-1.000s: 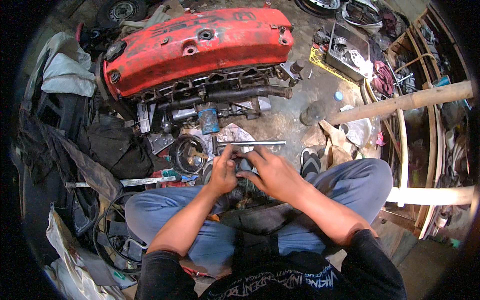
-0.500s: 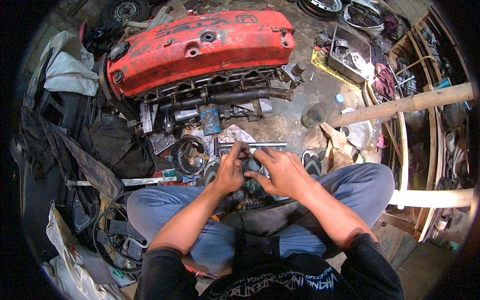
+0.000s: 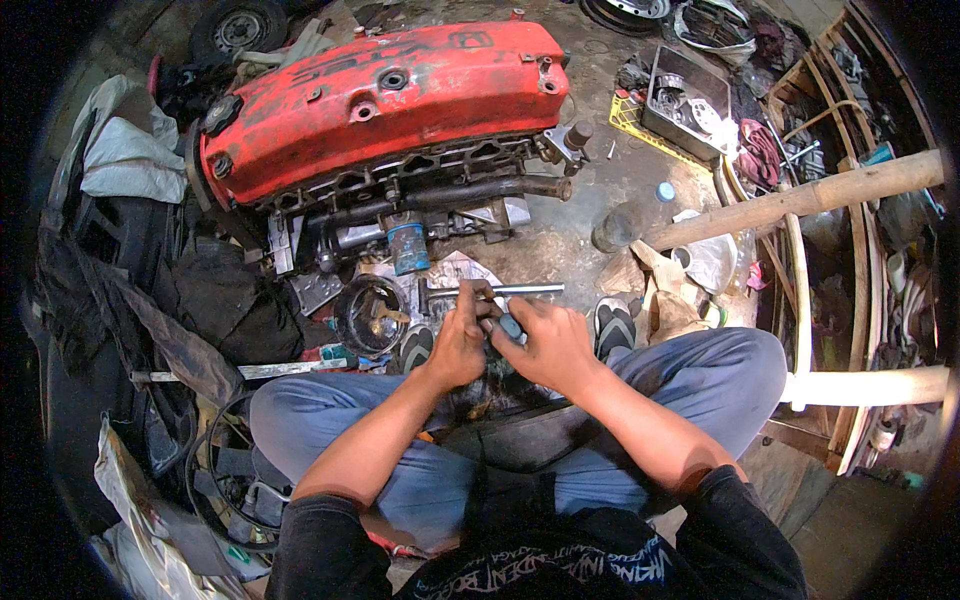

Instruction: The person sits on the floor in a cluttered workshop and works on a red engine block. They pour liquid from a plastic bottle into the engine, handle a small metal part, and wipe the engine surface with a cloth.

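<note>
My left hand (image 3: 458,335) and my right hand (image 3: 542,342) meet at the middle of the view, fingers closed around a small grey cylindrical part (image 3: 510,326) that they partly hide. Just beyond my fingertips lies a long steel bar tool (image 3: 540,288) on stained paper (image 3: 462,266). To the left of them sits a black bowl (image 3: 350,330) with a wooden-handled item in it. Farther back rests an engine head with a red valve cover (image 3: 300,130), and a blue-banded cylinder (image 3: 408,246) is attached at its front.
Bamboo poles (image 3: 780,205) and wooden racks (image 3: 860,320) stand at the right. Behind are a parts tray (image 3: 690,140), a bottle (image 3: 614,232) and tires (image 3: 235,30). Dark cloths (image 3: 225,300), hoses and a metal bar (image 3: 260,370) lie left. My crossed legs surround my hands.
My right thumb and fingers have shifted, showing more of the grey part between my hands. The whole scene sits slightly farther left in the view than half a second ago.
</note>
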The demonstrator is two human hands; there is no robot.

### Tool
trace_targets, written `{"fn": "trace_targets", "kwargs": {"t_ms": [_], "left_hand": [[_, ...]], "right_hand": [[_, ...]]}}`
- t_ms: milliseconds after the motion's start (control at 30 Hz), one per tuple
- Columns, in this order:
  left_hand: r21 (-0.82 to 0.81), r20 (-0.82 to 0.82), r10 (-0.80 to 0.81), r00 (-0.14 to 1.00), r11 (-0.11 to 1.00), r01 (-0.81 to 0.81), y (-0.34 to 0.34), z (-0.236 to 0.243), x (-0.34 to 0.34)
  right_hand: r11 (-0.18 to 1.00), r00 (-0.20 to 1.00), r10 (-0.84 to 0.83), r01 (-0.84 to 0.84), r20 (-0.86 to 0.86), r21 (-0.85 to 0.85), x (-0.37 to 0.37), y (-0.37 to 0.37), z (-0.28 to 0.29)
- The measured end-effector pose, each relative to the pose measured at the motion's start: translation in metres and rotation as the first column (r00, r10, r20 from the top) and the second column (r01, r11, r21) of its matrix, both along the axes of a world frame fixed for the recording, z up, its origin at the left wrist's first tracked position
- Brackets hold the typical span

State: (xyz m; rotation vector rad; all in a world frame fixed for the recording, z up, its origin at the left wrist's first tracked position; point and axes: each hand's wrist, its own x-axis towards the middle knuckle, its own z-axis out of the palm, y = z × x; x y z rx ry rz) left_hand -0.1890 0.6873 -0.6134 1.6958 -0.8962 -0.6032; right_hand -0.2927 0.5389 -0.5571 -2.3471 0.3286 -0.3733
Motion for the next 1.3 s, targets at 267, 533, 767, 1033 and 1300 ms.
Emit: {"fn": "trace_targets", "kwargs": {"t_ms": [267,533,767,1033,1300], "left_hand": [[0.105,0.204,0.035,0.978,0.993,-0.058,-0.017,0.005,-0.008],[-0.038,-0.189,0.279,0.942,0.956,-0.29,-0.038,-0.083,0.02],[0.349,-0.327,0.201,0.923,0.934,-0.08,-0.085,-0.026,-0.003],[0.478,-0.283,0.315,0.906,0.865,-0.151,-0.092,-0.042,0.014],[0.455,-0.226,0.345,0.911,0.865,-0.214,-0.08,-0.045,0.023]], "right_hand": [[0.953,0.946,-0.229,0.266,-0.23,0.145,-0.002,0.0,-0.018],[0.661,0.992,-0.066,0.127,-0.111,0.74,-0.02,0.005,-0.108],[0.625,0.988,-0.076,0.155,-0.138,0.766,-0.033,-0.012,-0.12],[0.501,0.799,-0.331,0.6,-0.503,0.624,-0.056,-0.039,-0.162],[0.1,0.64,-0.22,0.765,-0.736,0.636,-0.072,-0.059,-0.184]]}}
